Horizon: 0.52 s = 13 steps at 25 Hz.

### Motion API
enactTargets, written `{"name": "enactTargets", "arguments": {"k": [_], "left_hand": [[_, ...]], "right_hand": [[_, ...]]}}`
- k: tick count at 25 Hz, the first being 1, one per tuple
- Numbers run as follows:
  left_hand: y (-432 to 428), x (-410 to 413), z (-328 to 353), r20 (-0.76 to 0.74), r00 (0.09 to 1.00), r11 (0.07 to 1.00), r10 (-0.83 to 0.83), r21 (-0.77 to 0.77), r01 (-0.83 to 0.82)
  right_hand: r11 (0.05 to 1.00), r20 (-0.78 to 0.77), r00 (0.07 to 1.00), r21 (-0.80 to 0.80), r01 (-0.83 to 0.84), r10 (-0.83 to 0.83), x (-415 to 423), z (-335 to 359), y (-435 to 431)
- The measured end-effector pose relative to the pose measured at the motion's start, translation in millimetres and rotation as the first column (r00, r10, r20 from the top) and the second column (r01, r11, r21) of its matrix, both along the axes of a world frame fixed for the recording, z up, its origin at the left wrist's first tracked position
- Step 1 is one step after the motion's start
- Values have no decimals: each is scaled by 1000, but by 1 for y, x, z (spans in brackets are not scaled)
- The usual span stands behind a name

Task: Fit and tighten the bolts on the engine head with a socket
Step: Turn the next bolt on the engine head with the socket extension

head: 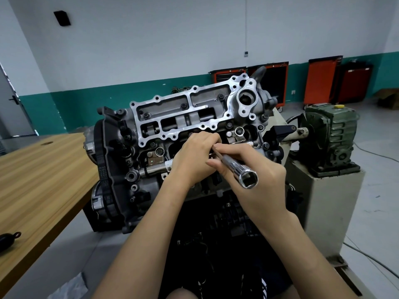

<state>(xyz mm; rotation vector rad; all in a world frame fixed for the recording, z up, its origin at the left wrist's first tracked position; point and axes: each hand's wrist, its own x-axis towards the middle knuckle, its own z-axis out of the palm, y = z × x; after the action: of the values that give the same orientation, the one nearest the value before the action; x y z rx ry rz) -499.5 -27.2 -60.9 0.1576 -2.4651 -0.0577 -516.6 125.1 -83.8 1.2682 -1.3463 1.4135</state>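
So the right hand (252, 169) is gripping a long chrome socket (243, 172), open end facing the camera, over the engine head's (172, 117) near edge. Left hand (192, 156) is curled shut beside it, pinching something I can't make out.

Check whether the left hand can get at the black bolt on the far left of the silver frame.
Probably yes. The left hand sits lower on the engine, and nothing covers that bolt or the frame around it.

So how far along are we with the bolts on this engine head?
Several dark bolts already sit in the engine head. In hand: the right hand holds the socket, square end toward the camera, while the left hand works at the head. Left: I can't tell which bolts are tight.
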Motion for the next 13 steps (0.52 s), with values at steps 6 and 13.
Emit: {"name": "enactTargets", "arguments": {"k": [6,13], "left_hand": [[0,-1,0,-22,1000,1000,10,12,-10],[-2,0,0,-19,1000,996,-2,95,4]], "right_hand": [[998,-31,1000,55,-1,3,0,-2,-2],[993,11,996,85,-86,86,3,-4,-3]]}}
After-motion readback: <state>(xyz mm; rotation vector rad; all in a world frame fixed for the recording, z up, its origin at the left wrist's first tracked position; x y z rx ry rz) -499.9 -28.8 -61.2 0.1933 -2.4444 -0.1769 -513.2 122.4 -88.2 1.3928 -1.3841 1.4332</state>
